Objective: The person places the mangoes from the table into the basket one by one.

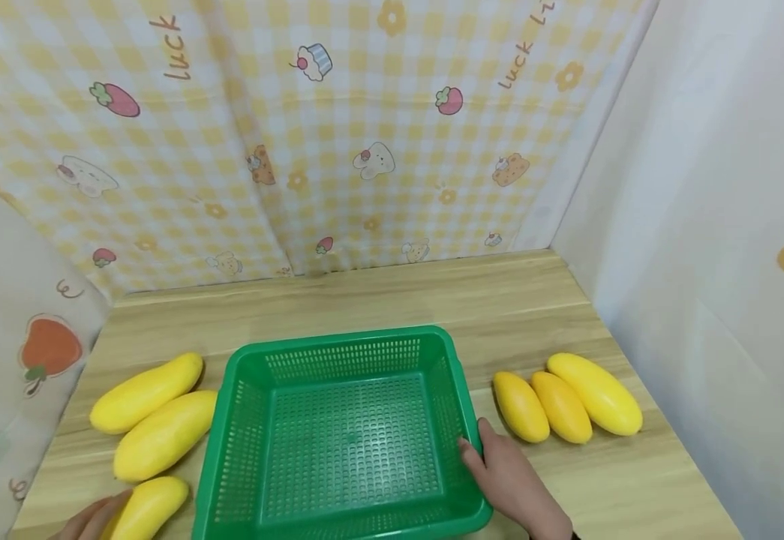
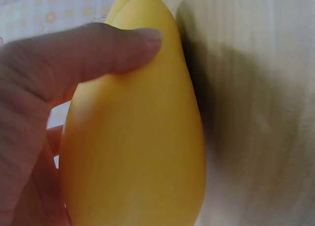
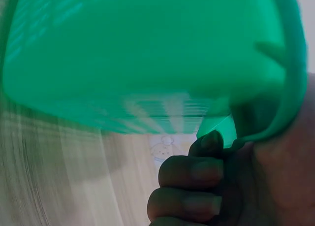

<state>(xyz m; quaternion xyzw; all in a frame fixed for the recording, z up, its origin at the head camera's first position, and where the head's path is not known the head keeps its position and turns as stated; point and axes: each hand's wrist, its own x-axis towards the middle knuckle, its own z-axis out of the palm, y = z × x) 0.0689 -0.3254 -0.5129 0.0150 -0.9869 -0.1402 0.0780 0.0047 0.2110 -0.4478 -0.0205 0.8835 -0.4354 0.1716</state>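
Observation:
A green plastic basket (image 1: 354,442) with latticed walls stands on the table, nothing inside it. My right hand (image 1: 516,484) grips its right rim, the thumb over the inner side; in the right wrist view, curled fingers (image 3: 192,174) show below the green rim (image 3: 295,63). At the lower left, my left hand (image 1: 88,519) holds a yellow mango (image 1: 151,508). The left wrist view shows the thumb (image 2: 123,51) lying across that mango (image 2: 138,147), other fingers partly hidden behind it. Two more yellow mangoes (image 1: 148,394) (image 1: 165,435) lie just beyond, left of the basket.
Right of the basket lie two smaller orange-yellow mangoes (image 1: 521,406) (image 1: 562,407) and a longer yellow one (image 1: 596,394), side by side. The wooden table (image 1: 364,296) meets a checked cloth (image 1: 337,150) at the back and pale cloth (image 1: 702,225) at both sides.

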